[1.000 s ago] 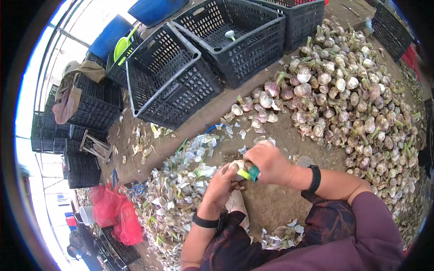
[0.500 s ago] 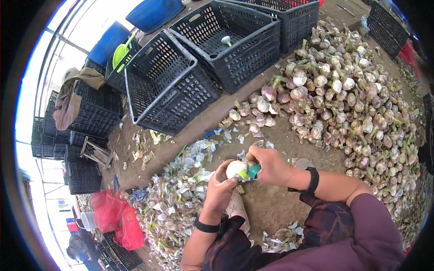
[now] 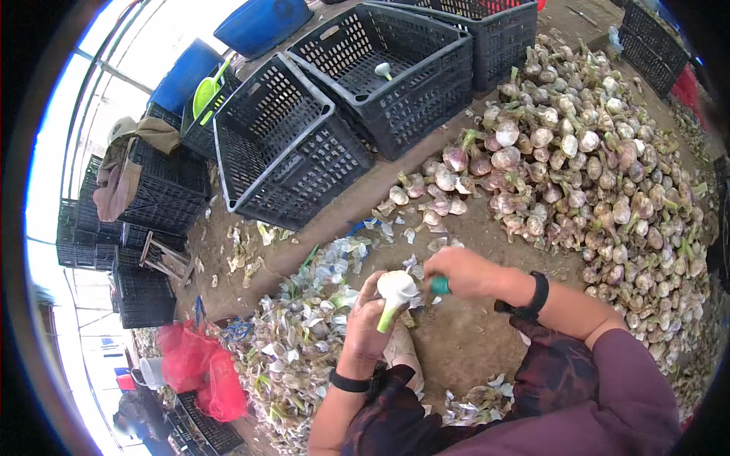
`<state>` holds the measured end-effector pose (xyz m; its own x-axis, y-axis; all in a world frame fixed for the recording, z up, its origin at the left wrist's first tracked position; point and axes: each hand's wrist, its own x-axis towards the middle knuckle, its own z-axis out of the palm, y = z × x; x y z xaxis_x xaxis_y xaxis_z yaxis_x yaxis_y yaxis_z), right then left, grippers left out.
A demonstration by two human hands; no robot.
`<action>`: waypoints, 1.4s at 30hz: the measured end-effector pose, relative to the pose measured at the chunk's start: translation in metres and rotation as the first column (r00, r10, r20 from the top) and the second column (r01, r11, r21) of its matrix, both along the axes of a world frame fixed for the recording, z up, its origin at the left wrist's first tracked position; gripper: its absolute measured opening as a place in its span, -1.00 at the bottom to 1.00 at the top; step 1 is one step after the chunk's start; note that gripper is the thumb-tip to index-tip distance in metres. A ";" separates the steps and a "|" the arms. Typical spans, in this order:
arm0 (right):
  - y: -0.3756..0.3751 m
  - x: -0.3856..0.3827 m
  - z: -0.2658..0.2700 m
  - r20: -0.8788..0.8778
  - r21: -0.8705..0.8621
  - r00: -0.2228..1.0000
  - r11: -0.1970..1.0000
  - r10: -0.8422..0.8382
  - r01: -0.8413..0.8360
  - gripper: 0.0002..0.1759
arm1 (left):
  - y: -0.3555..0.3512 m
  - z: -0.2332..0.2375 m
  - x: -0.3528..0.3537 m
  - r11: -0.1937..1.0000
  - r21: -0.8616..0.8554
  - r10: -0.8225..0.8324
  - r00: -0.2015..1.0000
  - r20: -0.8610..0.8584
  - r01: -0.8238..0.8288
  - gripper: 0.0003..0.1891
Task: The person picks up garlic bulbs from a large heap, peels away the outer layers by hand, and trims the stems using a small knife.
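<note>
My left hand (image 3: pixel 366 323) holds a white garlic bulb (image 3: pixel 398 286) with its green stem pointing down. Just to the right, my right hand (image 3: pixel 465 273) is closed around a small tool with a green handle (image 3: pixel 439 285), a short distance from the bulb. Loose peeled skins (image 3: pixel 304 334) lie in a heap left of my left hand. A large pile of unpeeled garlic (image 3: pixel 593 167) spreads over the ground at the right.
Black plastic crates (image 3: pixel 289 144) stand beyond my hands; one crate (image 3: pixel 395 76) holds a single white bulb (image 3: pixel 383 71). Stacked crates (image 3: pixel 163 186) and a red mesh bag (image 3: pixel 199 368) are at the left. Blue tubs (image 3: pixel 261 26) stand at the back.
My right hand with the green-handled tool has moved away from the bulb. The bulb is turned in my left hand, and its stem now hangs down in view.
</note>
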<state>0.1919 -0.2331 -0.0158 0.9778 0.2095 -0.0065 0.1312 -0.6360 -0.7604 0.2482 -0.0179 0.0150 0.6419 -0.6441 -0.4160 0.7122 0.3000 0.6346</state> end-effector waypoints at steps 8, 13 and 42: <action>0.025 0.001 0.033 0.293 0.238 0.906 0.941 -0.304 0.239 -0.76 | -0.010 0.011 -0.003 0.996 0.090 0.011 1.000 0.027 -0.013 -0.46; 0.032 -0.004 0.029 0.370 0.098 0.868 0.943 -0.331 0.318 -0.80 | -0.010 0.001 -0.002 0.990 0.030 0.139 0.990 0.034 -0.140 -0.53; 0.000 -0.004 0.012 0.192 -0.013 0.868 0.883 -0.458 0.468 -0.79 | -0.003 0.004 0.001 0.975 0.147 -0.141 0.974 -0.178 0.168 -0.42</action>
